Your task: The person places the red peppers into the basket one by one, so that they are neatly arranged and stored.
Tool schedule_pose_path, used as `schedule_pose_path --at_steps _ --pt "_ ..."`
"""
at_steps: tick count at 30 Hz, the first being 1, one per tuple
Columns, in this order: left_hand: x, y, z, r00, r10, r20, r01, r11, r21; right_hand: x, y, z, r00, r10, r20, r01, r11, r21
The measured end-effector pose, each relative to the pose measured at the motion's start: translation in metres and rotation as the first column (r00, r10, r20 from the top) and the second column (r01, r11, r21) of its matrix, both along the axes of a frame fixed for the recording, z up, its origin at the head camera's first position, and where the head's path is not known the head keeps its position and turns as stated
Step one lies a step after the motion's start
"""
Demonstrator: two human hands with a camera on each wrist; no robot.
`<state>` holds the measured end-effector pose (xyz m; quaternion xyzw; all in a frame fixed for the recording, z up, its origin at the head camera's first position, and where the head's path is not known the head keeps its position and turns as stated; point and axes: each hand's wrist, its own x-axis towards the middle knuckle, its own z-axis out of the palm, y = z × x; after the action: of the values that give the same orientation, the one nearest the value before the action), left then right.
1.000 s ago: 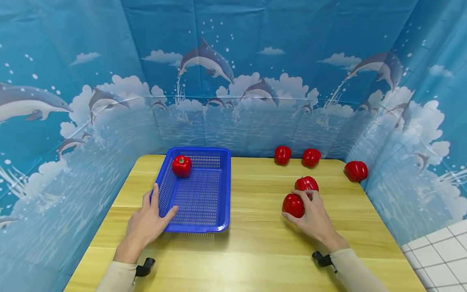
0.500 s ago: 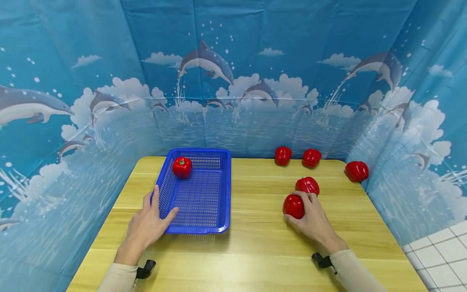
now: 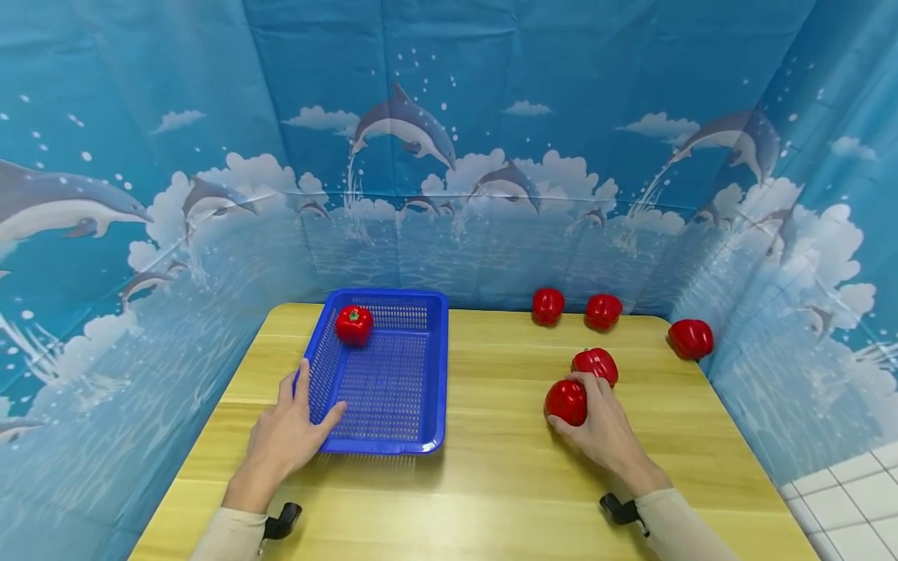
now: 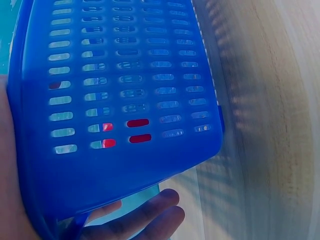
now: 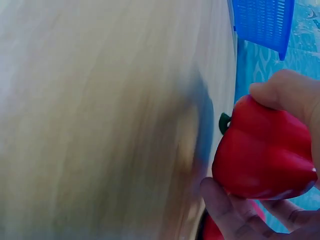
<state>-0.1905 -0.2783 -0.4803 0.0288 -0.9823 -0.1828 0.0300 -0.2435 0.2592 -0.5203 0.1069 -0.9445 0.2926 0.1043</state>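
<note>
My left hand [image 3: 284,436] grips the near-left corner of a blue plastic basket [image 3: 440,374], thumb over the rim and fingers along the outer side. In the left wrist view the basket's slotted wall [image 4: 125,165] fills the middle, with fingers [image 4: 162,220] curling past its end. One red bell pepper [image 3: 354,326] sits in the basket's far-left corner. On the right, my right hand [image 3: 609,432] holds another red bell pepper [image 5: 265,150] between thumb and fingers, its green stem toward the tabletop. Just behind that hand lies a further red pepper [image 3: 596,366], partly covered by the fingers.
Two red peppers, one [image 3: 548,306] beside the other [image 3: 602,312], lie along the table's back edge. A third pepper [image 3: 691,339] rests at the right edge. A dolphin-print curtain [image 3: 491,249] surrounds the wooden table [image 3: 491,499] at the back and sides.
The head view has shifted slightly, so everything appears a little lower. Both hands keep their hold on the basket and the pepper, with no other visible change.
</note>
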Motion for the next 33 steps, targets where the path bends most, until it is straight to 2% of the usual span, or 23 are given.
schedule_pose_path --at_steps 9,16,27,33 --pt "-0.002 0.004 -0.002 1.0 -0.003 -0.004 0.003 1.0 -0.008 0.003 -0.006 0.003 1.0 0.004 -0.019 -0.004 1.0 -0.02" --pt "0.0 0.002 0.0 1.0 0.01 -0.001 -0.01 1.0 -0.008 -0.003 -0.014 0.009 0.999 0.024 -0.031 -0.026 0.998 -0.062" --pt "0.0 0.002 0.002 1.0 0.01 -0.005 -0.01 1.0 -0.011 -0.005 -0.026 0.017 0.998 0.002 0.055 0.004 0.994 -0.105" --pt "0.001 0.002 0.001 1.0 0.012 0.009 -0.012 1.0 -0.016 -0.008 -0.036 0.018 0.998 0.01 0.062 -0.003 0.993 -0.116"
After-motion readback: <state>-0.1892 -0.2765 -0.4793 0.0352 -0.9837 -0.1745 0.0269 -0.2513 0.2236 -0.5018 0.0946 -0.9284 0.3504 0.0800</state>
